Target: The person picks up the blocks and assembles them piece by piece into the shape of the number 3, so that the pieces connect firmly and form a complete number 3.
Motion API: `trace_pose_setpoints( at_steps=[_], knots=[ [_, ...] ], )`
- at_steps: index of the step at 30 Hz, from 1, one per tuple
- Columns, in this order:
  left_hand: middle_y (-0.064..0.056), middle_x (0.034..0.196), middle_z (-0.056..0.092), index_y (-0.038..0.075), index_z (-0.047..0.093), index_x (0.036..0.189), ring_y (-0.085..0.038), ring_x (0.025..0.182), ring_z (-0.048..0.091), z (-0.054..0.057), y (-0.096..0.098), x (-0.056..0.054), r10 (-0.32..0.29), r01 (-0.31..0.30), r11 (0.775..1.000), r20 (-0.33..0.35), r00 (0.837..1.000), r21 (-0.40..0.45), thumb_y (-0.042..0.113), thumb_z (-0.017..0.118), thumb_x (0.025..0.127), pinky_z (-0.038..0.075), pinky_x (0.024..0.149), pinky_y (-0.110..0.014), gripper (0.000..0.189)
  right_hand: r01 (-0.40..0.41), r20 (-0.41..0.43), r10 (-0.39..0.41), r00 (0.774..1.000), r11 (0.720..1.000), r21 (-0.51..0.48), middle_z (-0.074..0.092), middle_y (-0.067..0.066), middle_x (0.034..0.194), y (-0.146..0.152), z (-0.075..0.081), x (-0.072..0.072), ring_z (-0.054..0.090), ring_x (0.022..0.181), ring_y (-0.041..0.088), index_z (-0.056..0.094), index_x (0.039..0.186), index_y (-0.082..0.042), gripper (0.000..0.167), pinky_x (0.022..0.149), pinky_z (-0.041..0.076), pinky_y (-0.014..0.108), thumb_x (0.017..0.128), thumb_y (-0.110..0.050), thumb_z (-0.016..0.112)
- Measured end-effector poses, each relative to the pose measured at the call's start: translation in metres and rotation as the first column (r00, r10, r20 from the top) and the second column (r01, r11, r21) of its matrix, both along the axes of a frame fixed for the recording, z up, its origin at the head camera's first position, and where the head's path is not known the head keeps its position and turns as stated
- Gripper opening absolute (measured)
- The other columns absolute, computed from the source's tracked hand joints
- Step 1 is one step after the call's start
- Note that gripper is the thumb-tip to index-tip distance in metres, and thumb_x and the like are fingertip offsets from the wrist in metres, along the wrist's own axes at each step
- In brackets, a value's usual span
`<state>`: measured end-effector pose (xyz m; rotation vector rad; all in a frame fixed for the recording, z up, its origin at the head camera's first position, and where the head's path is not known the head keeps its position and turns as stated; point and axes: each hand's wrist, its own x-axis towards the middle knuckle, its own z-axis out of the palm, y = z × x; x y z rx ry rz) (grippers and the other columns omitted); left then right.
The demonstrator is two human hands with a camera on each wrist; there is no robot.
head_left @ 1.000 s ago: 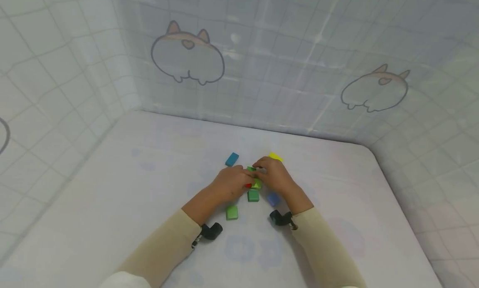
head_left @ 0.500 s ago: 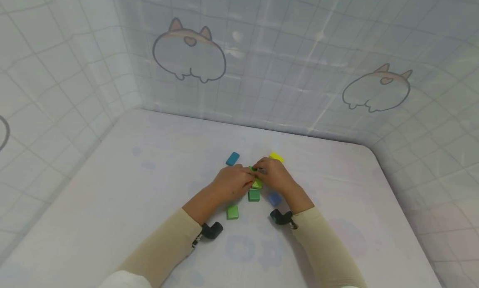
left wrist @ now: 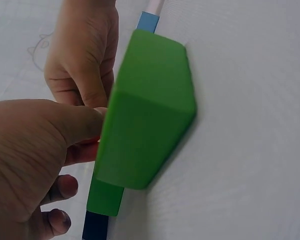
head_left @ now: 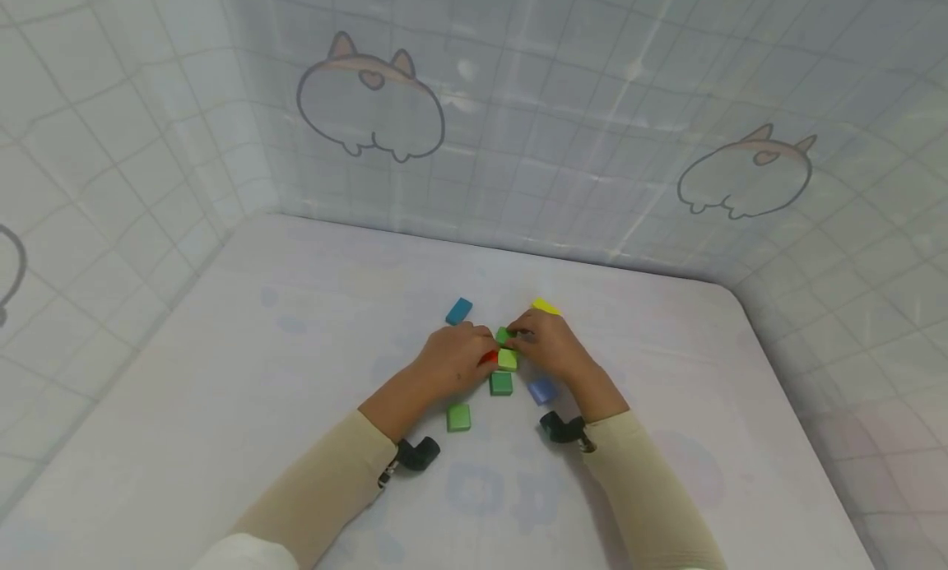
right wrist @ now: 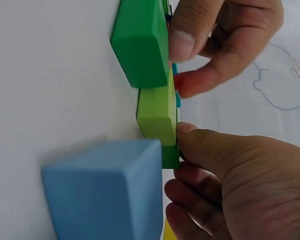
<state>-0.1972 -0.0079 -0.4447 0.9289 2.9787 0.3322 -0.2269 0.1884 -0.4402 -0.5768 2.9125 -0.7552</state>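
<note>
My left hand [head_left: 452,360] pinches a red block [head_left: 489,356] between thumb and fingers, at the left side of a light green block [head_left: 507,359]. Just behind that light block, my right hand [head_left: 550,341] has thumb and forefinger at a small green block [head_left: 504,335]; the right wrist view shows the thumb [right wrist: 187,131] against this block's side. A darker green block [head_left: 501,384] lies in front of the light green one. In the left wrist view, a large green block [left wrist: 145,110] fills the middle and hides part of the red block [left wrist: 82,152].
Around the hands on the white surface lie a teal block [head_left: 459,311] at the back left, a yellow block [head_left: 545,307] behind the right hand, a blue block [head_left: 542,391] below the right wrist and another green block [head_left: 458,418] nearer me. Tile-patterned sheets rise behind.
The hands have drawn slightly apart, left hand leftward and right hand rightward. More of the light green block and the back green block shows between them.
</note>
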Motion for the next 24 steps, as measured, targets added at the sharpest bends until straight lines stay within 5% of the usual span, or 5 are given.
trace_pose_setpoints(
  at_steps=[13,24],
  knots=[
    [0.004,0.116,0.068,0.018,0.07,0.122,-0.015,0.098,0.06,0.002,0.0,-0.003,0.029,-0.03,0.999,0.019,0.999,0.014,0.04,0.067,0.094,0.053,0.083,-0.032,0.036,0.001,-0.015,-0.002,1.0,0.997,-0.073,0.069,0.003,0.109,0.019,-0.001,-0.004,0.064,0.107,0.021,0.075,0.111,-0.01,0.024,0.095,0.051,0.042,0.089,-0.018,0.076],
    [0.004,0.113,0.068,0.017,0.072,0.119,-0.015,0.095,0.059,0.006,0.003,-0.005,0.011,-0.011,1.0,0.049,0.999,0.015,0.038,0.068,0.094,0.053,0.082,-0.031,0.033,0.057,0.049,-0.05,0.998,0.987,-0.151,0.067,0.003,0.113,0.028,-0.008,-0.003,0.062,0.105,0.02,0.074,0.112,-0.011,0.024,0.095,0.051,0.041,0.089,-0.015,0.075]
  ],
)
